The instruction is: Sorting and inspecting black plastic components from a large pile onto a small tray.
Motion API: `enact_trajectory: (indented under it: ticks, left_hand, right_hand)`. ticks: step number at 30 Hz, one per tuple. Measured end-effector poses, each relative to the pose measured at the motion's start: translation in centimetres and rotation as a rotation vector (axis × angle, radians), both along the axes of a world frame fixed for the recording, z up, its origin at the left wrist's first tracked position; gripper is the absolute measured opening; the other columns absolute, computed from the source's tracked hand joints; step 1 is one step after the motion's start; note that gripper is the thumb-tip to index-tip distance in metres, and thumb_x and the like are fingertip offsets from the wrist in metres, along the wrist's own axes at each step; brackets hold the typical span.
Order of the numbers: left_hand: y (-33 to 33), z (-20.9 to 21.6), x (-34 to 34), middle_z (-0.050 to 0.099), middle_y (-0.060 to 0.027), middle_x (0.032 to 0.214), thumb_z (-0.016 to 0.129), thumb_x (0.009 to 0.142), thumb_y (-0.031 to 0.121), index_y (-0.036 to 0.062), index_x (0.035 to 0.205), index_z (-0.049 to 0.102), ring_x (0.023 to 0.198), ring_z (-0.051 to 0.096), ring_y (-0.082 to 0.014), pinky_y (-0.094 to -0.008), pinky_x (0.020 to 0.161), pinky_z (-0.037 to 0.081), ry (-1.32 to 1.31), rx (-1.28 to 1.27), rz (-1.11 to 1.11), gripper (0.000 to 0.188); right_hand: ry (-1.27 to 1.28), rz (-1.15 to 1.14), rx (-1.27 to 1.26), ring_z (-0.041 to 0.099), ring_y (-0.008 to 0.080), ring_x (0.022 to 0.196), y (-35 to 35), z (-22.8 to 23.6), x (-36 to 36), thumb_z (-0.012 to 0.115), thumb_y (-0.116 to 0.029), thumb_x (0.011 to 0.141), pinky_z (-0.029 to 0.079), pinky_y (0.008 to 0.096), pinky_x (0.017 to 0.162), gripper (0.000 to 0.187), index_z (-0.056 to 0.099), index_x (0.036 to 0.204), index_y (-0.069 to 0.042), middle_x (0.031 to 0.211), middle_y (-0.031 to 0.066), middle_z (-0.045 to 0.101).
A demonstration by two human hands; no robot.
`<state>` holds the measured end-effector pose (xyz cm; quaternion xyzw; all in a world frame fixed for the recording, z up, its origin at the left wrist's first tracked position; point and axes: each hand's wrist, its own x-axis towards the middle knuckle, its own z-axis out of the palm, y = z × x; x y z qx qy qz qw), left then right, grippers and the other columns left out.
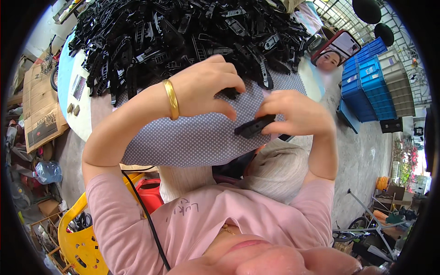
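Note:
My right hand [293,112] holds a black plastic part [255,126] between thumb and fingers, tilted above a grey cloth with white dots [183,142]. To its left, my left hand [208,87] is curved over the cloth, thumb and fingers apart. Another dark piece [228,94] shows under its fingers, partly hidden; whether the fingers touch it is unclear. Beyond both hands lies a large heap of black plastic parts [183,32], many long and slotted, reaching down to the cloth.
A phone [337,50] stands at the heap's right. Two small brownish pieces [72,109] lie on the table's left edge. Blue crates [369,87] are stacked at the right. A yellow chair [82,233] and a red stool [149,192] are close by. A black cable [144,211] runs down my left side.

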<state>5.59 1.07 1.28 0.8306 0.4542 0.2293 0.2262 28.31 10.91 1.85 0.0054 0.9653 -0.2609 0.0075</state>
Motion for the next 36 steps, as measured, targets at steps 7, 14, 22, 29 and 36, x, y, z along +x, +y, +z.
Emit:
enact_trajectory:
  ticks: [7, 14, 22, 29, 36]
  left_hand:
    - [-0.2, -2.2, 1.1, 0.054, -0.0029, 0.096, 0.065, 0.069, 0.009, 0.0083, 0.093, 0.062, 0.095, 0.05, -0.02, -0.0318, 0.08, 0.044, 0.65, 0.373, 0.261, 0.024]
    - [0.9, -0.8, 0.0, 0.062, -0.0094, 0.087, 0.063, 0.074, 0.004, 0.0039, 0.097, 0.057, 0.085, 0.058, -0.0246, -0.0323, 0.078, 0.049, -0.003, 0.359, 0.382, 0.024]
    - [2.1, -1.0, -0.9, 0.063, -0.009, 0.103, 0.056, 0.088, 0.006, -0.0014, 0.117, 0.053, 0.098, 0.061, -0.016, -0.0253, 0.084, 0.05, -1.071, -0.356, 0.383, 0.03]
    - [1.2, -0.8, 0.5, 0.064, -0.0068, 0.097, 0.059, 0.083, 0.0, 0.0011, 0.111, 0.058, 0.089, 0.063, -0.0127, -0.0243, 0.083, 0.051, -0.861, -0.163, 0.42, 0.028]
    - [1.3, -0.9, 0.1, 0.061, -0.0027, 0.096, 0.054, 0.091, 0.015, 0.0012, 0.114, 0.055, 0.089, 0.06, -0.0088, -0.0225, 0.082, 0.05, -1.157, -0.363, 0.328, 0.026]
  right_hand:
    - [0.181, -0.49, 0.219, 0.058, 0.0221, 0.066, -0.1, -0.1, -1.4, 0.075, -0.029, 0.069, 0.046, 0.0314, 0.059, 0.037, 0.063, 0.092, -0.002, 0.074, 0.0088, 0.061]
    - [0.373, -0.678, 0.069, 0.051, 0.0112, 0.056, 1.5, -2.8, -2.9, 0.068, -0.008, 0.075, 0.042, 0.024, 0.053, 0.045, 0.054, 0.118, -0.008, 0.071, 0.0036, 0.056]
    - [0.663, -0.629, -0.924, 0.063, 0.0153, 0.074, 1.5, -1.2, -2.9, 0.06, -0.001, 0.081, 0.052, 0.0239, 0.063, 0.033, 0.049, 0.111, 0.0, 0.088, 0.0089, 0.061]
    - [0.601, -0.613, -0.968, 0.064, 0.0186, 0.08, -0.3, -1.6, -4.1, 0.064, -0.001, 0.081, 0.054, 0.0279, 0.069, 0.027, 0.05, 0.104, 0.001, 0.092, 0.0118, 0.061]
    - [0.51, -0.444, -0.546, 0.058, 0.0112, 0.083, 0.2, -0.8, -3.3, 0.062, 0.002, 0.081, 0.048, 0.0212, 0.072, 0.026, 0.06, 0.107, 0.003, 0.094, 0.0036, 0.057]
